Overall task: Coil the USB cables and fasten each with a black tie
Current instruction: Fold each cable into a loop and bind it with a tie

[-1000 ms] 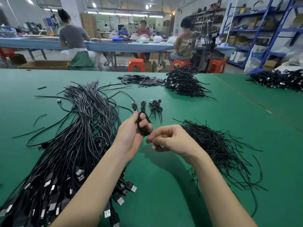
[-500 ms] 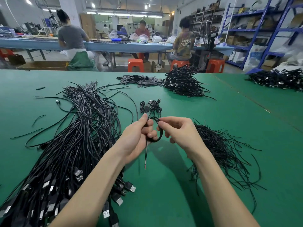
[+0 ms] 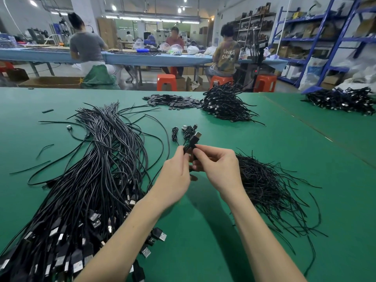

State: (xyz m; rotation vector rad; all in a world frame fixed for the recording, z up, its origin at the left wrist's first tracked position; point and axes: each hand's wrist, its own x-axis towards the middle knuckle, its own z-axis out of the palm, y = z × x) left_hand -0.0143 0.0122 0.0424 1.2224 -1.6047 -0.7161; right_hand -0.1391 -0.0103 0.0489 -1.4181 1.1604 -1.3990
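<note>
Above the middle of the green table, my left hand and my right hand both pinch one coiled black USB cable. Its plug sticks up and to the right above my fingertips; most of the coil is hidden between my fingers. A long bundle of uncoiled USB cables lies to the left, plugs toward me. A heap of thin black ties lies just right of my right hand. Two small coiled cables lie beyond my hands.
At the far side lie a pile of coiled cables and a flat heap of small black pieces. Another cable pile sits at the far right. People sit at a blue bench behind, with orange stools.
The loose tail that hung below my hands is now gathered into the coil. The plug has come up above my fingertips, and both hands have closed together on the coil.
</note>
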